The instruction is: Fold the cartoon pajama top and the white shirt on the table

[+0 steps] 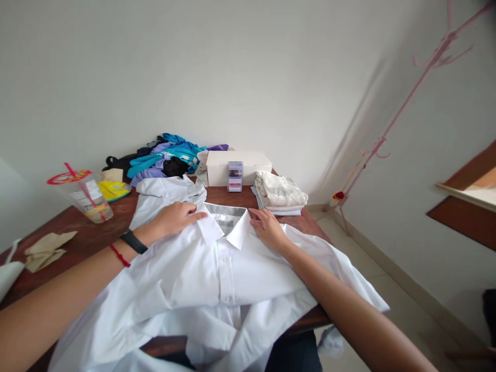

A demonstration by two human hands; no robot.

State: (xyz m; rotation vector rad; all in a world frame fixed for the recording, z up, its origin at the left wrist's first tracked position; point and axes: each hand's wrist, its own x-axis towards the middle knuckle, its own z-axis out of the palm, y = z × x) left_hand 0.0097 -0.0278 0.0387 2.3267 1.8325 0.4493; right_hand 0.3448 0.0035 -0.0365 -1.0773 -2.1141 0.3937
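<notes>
A white collared shirt lies front side up across the table, its collar at the far end and its lower part hanging over the near edge. My left hand is at the left side of the collar, thumb on the collar and fingers curled on the cloth. At the collar's right side, my right hand rests with its fingers touching the shoulder cloth, slightly apart. Another white garment lies beyond my left hand.
On the wooden table stand a plastic cup with a straw, brown paper, a heap of coloured clothes, a white box and folded clothes. A pink coat rack stands right.
</notes>
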